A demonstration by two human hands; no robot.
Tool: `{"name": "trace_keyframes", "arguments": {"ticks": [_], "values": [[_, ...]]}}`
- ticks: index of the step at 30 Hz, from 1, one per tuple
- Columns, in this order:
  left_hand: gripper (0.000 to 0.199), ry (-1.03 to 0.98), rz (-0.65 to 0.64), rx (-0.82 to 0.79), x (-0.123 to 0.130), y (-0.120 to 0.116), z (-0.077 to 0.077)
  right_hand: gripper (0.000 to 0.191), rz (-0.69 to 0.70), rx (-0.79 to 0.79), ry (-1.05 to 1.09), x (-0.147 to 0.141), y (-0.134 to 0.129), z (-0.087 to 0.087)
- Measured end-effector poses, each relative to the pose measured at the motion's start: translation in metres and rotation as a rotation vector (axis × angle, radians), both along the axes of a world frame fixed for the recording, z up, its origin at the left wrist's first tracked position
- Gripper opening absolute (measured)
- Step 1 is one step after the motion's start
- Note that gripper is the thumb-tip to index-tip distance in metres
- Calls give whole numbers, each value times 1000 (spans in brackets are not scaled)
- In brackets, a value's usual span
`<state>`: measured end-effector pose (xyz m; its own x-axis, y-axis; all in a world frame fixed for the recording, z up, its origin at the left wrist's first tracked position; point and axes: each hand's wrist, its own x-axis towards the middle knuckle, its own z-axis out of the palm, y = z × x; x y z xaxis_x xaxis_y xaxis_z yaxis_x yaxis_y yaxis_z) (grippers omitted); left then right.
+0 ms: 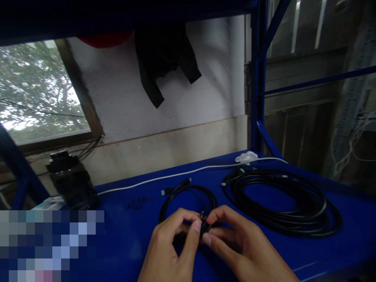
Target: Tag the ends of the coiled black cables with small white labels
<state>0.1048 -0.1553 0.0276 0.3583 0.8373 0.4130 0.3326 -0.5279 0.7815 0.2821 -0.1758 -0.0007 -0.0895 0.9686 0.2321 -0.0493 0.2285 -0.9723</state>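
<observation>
A small coil of black cable (212, 196) lies on the blue shelf surface, its near part between my two hands. My left hand (176, 239) pinches the cable at the coil's near side, thumb and fingers together. Close beside it on the right, my right hand (235, 239) grips the same bundle between thumb and forefinger. A thin dark end sticks up between the fingertips; its details are too small to tell. Two connector ends, one a flat USB plug (167, 191), rest at the coil's far side.
At the right lies a larger coil of black cable (320, 223). A white cable (176, 175) runs along the back edge past crumpled white plastic (246, 157). Small dark pieces (138, 202) and a dark bottle (73, 184) are at the left. A blue post (258, 78) rises behind.
</observation>
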Motion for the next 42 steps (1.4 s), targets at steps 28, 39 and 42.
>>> {"name": "trace_keyframes", "arguments": {"ticks": [28,39,42], "values": [[22,-35,-38,48,2,-1,6,25,-3,28,1,-2,-3,3],[23,-33,-45,52,2,0,11,20,-61,99,-129,-3,-3,-2],[23,-37,-30,46,1,0,11,16,-136,146,-259,-1,-5,-1]]}}
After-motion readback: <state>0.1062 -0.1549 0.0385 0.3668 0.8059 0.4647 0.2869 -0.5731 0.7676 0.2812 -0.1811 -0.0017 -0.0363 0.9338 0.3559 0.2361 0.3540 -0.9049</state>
